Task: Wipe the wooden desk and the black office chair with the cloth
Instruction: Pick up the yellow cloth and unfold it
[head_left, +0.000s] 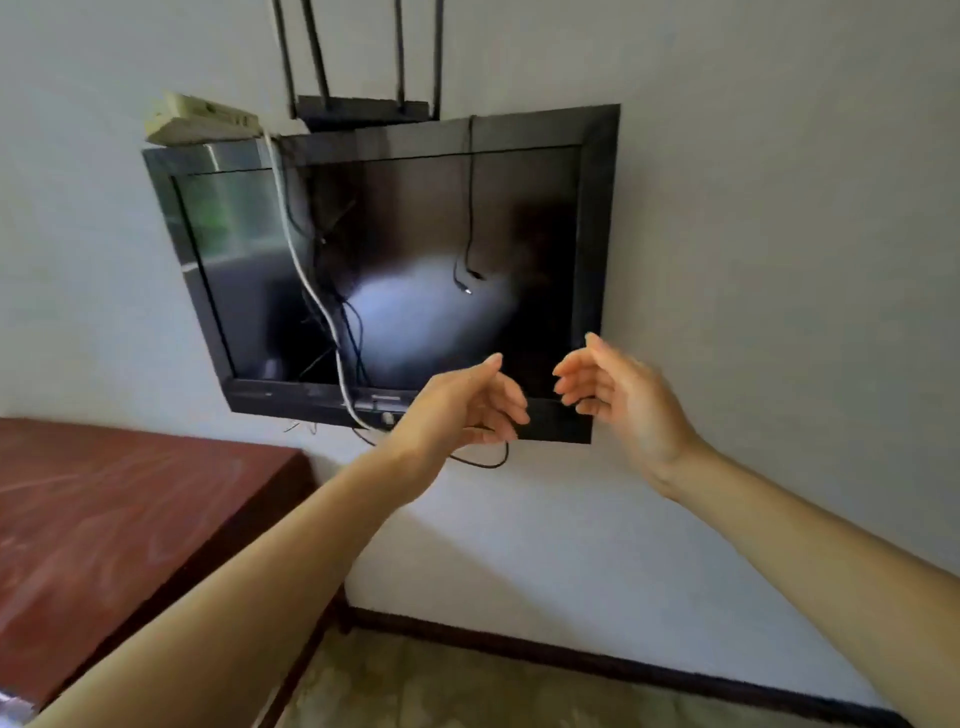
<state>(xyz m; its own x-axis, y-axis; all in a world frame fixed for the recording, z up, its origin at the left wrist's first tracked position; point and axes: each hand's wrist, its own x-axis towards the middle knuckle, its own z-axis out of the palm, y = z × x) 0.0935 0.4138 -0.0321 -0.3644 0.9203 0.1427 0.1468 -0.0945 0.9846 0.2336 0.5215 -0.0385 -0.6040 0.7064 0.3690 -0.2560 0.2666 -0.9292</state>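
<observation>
While both bare arms reach up before the black flat-screen television (415, 218) mounted on the pale wall, neither hand holds anything. The left hand (467, 405) and the right hand (618, 400) hover in front of the television's lower right corner, palms facing each other, fingers loosely curved and spread. No cloth is in view, and the black office chair is out of sight as well. The reddish-brown wooden desk (104, 509) lies below and to the left of the television.

The job seems not yet begun, so the first need is probably the cloth: look down from the television, find it and grip it flat in one hand. Then wipe the desk in long overlapping strokes, starting at the edge nearest the television. Take care near the loose white and black cables (311, 280) dangling across the television, as they could snag.
</observation>
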